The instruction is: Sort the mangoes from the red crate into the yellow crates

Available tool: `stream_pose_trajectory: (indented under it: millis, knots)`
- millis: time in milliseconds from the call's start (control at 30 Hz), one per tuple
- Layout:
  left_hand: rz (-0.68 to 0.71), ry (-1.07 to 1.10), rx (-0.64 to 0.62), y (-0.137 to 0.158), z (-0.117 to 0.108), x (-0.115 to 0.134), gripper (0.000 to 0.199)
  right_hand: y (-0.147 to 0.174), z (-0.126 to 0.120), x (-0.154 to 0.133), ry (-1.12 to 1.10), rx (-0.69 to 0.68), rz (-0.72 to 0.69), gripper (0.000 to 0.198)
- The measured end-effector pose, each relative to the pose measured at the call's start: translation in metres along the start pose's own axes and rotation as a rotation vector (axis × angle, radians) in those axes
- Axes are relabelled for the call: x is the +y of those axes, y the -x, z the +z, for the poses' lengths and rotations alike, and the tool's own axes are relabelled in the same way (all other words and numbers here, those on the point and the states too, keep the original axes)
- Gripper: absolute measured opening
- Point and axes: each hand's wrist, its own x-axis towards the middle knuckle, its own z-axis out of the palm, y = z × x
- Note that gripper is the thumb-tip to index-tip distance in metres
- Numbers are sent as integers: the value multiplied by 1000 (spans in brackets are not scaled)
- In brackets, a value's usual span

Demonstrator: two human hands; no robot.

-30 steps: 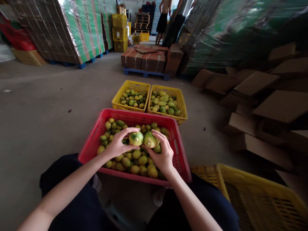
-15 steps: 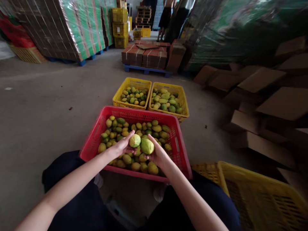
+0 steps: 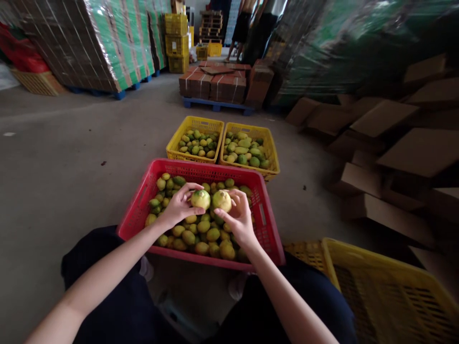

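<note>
Over a red plastic crate (image 3: 267,224) full of yellow-green lemons (image 3: 213,234), I hold one lemon in each hand. My left hand (image 3: 179,206) is closed around a lemon (image 3: 200,199) that is pale yellow with green at its top. A slightly yellower lemon (image 3: 222,200), its nippled end facing up toward me, is gripped by my right hand (image 3: 241,217) between thumb and fingers. The two fruits are side by side with a small gap between them. Both hands hide some of the fruit in the crate below.
Two yellow crates of lemons, a left one (image 3: 170,149) and a right one (image 3: 275,160), touch behind the red crate. Another yellow crate (image 3: 376,258) stands at my right. Cardboard boxes (image 3: 387,119) lie to the right. Beyond are a loaded blue pallet (image 3: 217,106) and people standing (image 3: 242,28).
Both hands have turned the lemons, so other sides of them face me, and lifted slightly. My thumbs have moved from above the fruit to below it.
</note>
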Motion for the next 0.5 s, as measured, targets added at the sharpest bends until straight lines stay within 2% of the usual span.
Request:
stream_pose_trajectory:
  millis: [67,100,200,367,433,500]
  knots:
    - [43,24,9,0,0,1,55,1,0,-3,22,0,-60,51]
    - [40,52,21,0,0,1,54,1,0,-4,21,2,-44,50]
    - [-58,204,85,1,3,-1,44,1,0,-1,-66,0,121,40]
    - [-359,524,217,-1,11,-9,24,-8,4,19,-439,85,465,25]
    - [-419,609,260,-2,13,-12,22,-12,6,26,-517,119,526,24]
    - [-437,630,299,-2,14,-15,16,-14,8,30,-520,103,509,24]
